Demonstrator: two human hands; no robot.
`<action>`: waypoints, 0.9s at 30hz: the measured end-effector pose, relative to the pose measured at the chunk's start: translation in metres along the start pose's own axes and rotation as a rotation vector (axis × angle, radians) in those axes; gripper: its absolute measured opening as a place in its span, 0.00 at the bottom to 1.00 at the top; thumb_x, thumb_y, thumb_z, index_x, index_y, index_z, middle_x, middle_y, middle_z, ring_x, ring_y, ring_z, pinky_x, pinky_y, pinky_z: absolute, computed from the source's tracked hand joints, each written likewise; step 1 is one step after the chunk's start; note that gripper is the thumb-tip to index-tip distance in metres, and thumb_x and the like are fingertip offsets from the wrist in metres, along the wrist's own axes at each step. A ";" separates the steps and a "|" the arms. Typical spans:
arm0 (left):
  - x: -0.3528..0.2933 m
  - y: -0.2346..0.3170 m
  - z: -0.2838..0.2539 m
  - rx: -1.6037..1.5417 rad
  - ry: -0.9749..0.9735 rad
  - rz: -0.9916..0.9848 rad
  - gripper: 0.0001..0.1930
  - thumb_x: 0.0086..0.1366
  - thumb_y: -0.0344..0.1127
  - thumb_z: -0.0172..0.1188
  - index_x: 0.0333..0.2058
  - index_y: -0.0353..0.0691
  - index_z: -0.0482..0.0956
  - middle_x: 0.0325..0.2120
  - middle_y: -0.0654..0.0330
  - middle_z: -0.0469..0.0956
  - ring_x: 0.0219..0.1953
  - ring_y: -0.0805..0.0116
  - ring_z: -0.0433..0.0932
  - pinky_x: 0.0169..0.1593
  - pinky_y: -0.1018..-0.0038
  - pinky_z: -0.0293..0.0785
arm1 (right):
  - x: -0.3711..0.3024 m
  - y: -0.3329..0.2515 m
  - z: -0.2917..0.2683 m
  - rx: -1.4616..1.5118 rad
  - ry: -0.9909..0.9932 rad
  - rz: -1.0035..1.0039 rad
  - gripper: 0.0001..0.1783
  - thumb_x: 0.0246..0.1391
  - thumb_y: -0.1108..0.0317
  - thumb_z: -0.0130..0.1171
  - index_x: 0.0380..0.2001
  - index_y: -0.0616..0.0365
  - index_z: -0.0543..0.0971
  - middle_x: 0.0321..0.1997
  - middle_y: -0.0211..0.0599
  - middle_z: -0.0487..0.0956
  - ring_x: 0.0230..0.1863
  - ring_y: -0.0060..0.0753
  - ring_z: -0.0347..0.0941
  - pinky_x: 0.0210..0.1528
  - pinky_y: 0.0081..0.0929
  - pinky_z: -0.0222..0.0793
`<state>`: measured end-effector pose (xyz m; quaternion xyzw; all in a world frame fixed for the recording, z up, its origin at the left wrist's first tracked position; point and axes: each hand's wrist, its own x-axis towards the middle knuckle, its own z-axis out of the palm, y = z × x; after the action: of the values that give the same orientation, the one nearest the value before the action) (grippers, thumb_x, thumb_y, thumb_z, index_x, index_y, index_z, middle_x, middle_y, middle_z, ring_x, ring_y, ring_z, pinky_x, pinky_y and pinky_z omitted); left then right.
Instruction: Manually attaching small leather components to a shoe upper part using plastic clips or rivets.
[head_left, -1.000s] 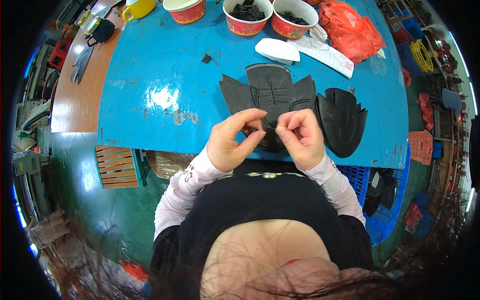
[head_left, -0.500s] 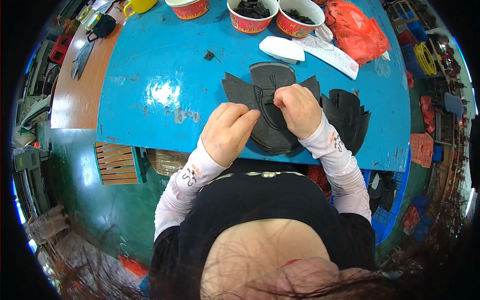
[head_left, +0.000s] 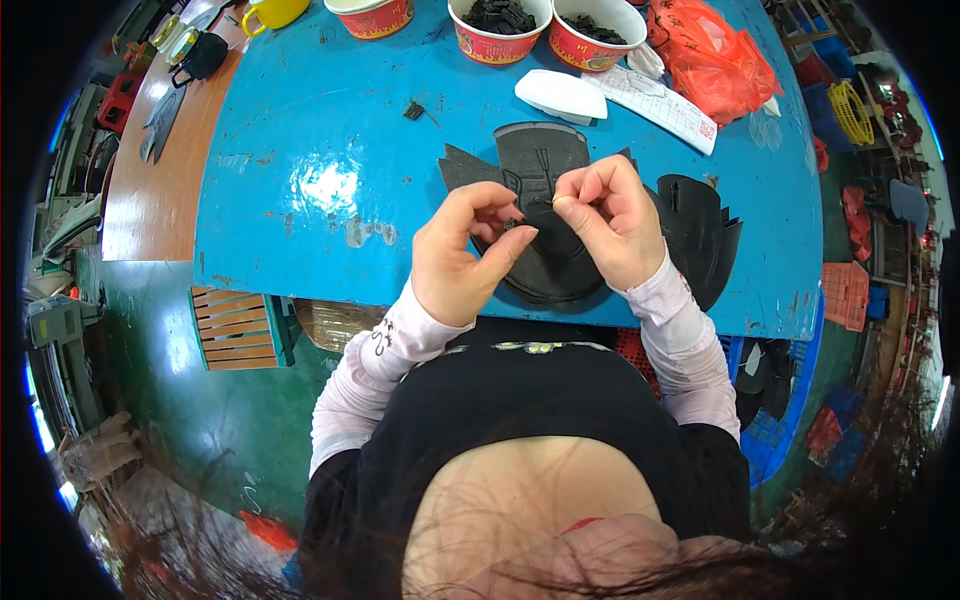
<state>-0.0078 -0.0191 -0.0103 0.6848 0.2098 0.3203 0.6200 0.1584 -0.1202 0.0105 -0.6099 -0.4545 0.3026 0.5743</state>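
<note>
A stack of dark, flat cut pieces like shoe uppers [head_left: 545, 265] lies on the table in front of me, with a thin black cord on its top piece. Over its left part, my left hand [head_left: 468, 240] pinches a small black piece [head_left: 510, 224] between thumb and fingers. My right hand [head_left: 612, 215] is closed in a pinch above the middle of the stack; what lies between its fingertips is too small to make out. A second dark stack [head_left: 692, 235] sits just right of my right hand.
On the blue table [head_left: 270, 240] stand red-and-white tubs [head_left: 500, 45], some with small black pieces. Near them lie a white curved object [head_left: 560, 97], a paper sheet [head_left: 665, 108] and an orange-red plastic bag [head_left: 705, 65]. Scissors [head_left: 160, 125] rest on the brown table at left.
My left hand has turned and its fingers have parted, showing the small black piece. My right hand has rotated so that its thumb and fingertips point left. The stack has barely moved.
</note>
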 end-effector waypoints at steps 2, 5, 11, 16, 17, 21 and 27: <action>0.001 -0.002 0.005 -0.171 -0.002 -0.007 0.19 0.59 0.17 0.62 0.49 0.34 0.70 0.39 0.59 0.75 0.41 0.75 0.76 0.42 0.80 0.72 | -0.005 0.000 0.009 0.096 0.007 0.019 0.13 0.57 0.75 0.60 0.33 0.56 0.64 0.36 0.30 0.76 0.32 0.13 0.67 0.35 0.15 0.66; 0.001 -0.007 0.008 -0.368 -0.010 -0.023 0.20 0.61 0.17 0.60 0.51 0.34 0.68 0.41 0.59 0.75 0.42 0.75 0.75 0.46 0.81 0.72 | -0.012 -0.001 0.020 0.245 0.044 0.064 0.14 0.57 0.76 0.60 0.32 0.56 0.63 0.36 0.32 0.75 0.34 0.13 0.66 0.37 0.16 0.67; -0.005 -0.008 0.004 -0.196 -0.035 0.052 0.18 0.61 0.16 0.59 0.49 0.34 0.69 0.40 0.58 0.75 0.42 0.74 0.75 0.46 0.79 0.72 | -0.017 -0.002 0.021 0.209 0.074 0.020 0.14 0.58 0.77 0.59 0.32 0.56 0.62 0.35 0.33 0.75 0.34 0.15 0.66 0.36 0.17 0.67; 0.005 0.010 -0.017 0.285 -0.055 0.260 0.12 0.57 0.16 0.60 0.40 0.33 0.77 0.34 0.57 0.77 0.38 0.70 0.77 0.41 0.77 0.73 | 0.001 0.002 -0.001 -0.209 0.160 -0.132 0.11 0.56 0.79 0.58 0.32 0.58 0.64 0.32 0.36 0.76 0.32 0.25 0.72 0.36 0.22 0.69; 0.005 0.008 -0.019 0.387 -0.036 0.311 0.10 0.56 0.17 0.61 0.37 0.33 0.78 0.33 0.57 0.77 0.37 0.67 0.78 0.39 0.75 0.73 | 0.004 0.011 -0.004 -0.338 0.067 -0.208 0.10 0.54 0.80 0.57 0.32 0.58 0.66 0.31 0.37 0.76 0.32 0.31 0.73 0.37 0.26 0.70; 0.004 -0.002 -0.020 0.582 -0.022 0.448 0.12 0.52 0.16 0.61 0.36 0.35 0.80 0.32 0.56 0.77 0.35 0.60 0.77 0.38 0.71 0.73 | 0.009 0.022 -0.006 -0.638 -0.077 -0.369 0.12 0.50 0.81 0.59 0.30 0.57 0.66 0.33 0.38 0.77 0.33 0.40 0.75 0.38 0.29 0.70; 0.007 -0.001 -0.017 0.732 -0.065 0.518 0.15 0.48 0.17 0.61 0.38 0.35 0.80 0.32 0.57 0.76 0.35 0.58 0.75 0.39 0.66 0.73 | 0.010 0.025 -0.004 -0.762 -0.099 -0.427 0.12 0.46 0.82 0.59 0.31 0.57 0.67 0.32 0.36 0.77 0.34 0.42 0.74 0.38 0.32 0.70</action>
<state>-0.0149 -0.0024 -0.0097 0.8987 0.1112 0.3481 0.2426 0.1713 -0.1114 -0.0115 -0.6553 -0.6766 0.0166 0.3356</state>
